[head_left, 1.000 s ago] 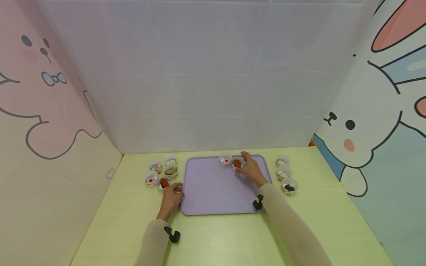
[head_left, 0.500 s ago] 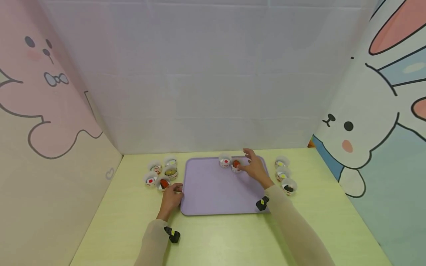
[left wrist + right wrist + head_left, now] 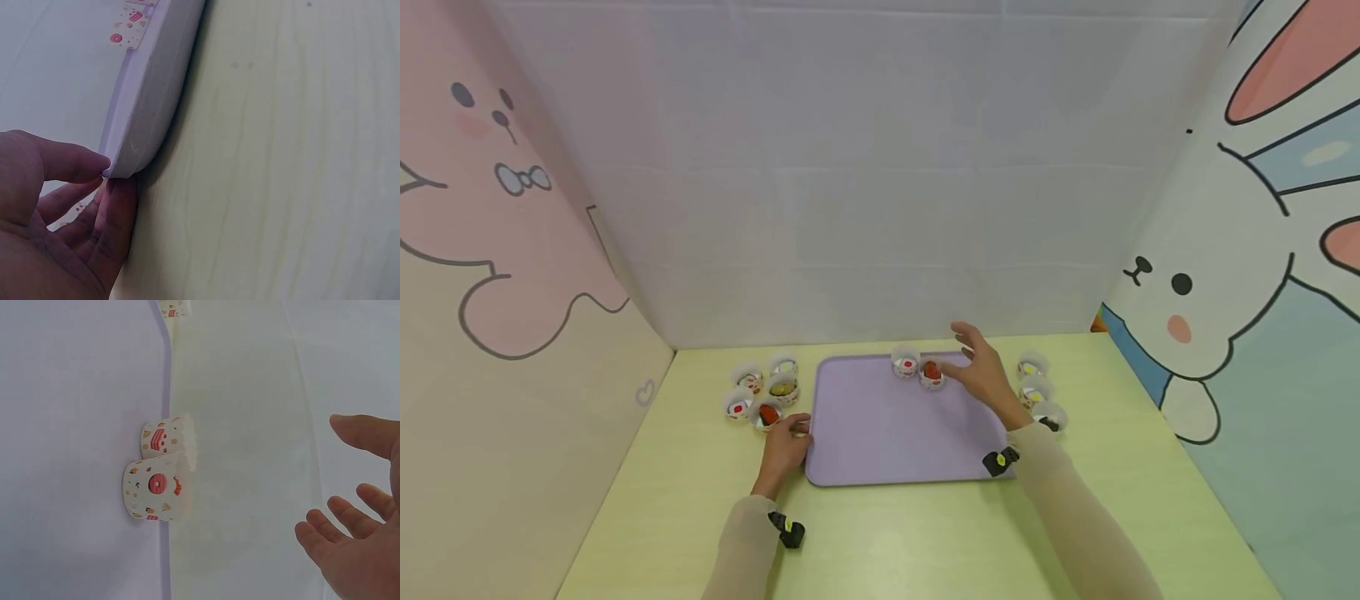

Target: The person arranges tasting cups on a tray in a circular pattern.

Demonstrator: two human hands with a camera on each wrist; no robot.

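Pale table, lavender tray at centre, cups on both flanks

Table (image 3: 872, 542): pale yellow-green top, filling the lower part of the head view; faint grain lines running up and down in the left wrist view. Tray (image 3: 887, 442): lavender, rounded corners, long side across the frame, lying mid-table. Left of it, a close cluster of five small cups, upright. Contents noted: red-orange in the nearest cup (image 3: 767, 415), yellow-green in the cup above it (image 3: 783, 389), a red spot in the leftmost cup (image 3: 739, 407). Right of tray, three more in a slanting row: top cup (image 3: 1032, 365), middle cup (image 3: 1034, 391), bottom cup (image 3: 1051, 413), partly hidden, something dark inside.
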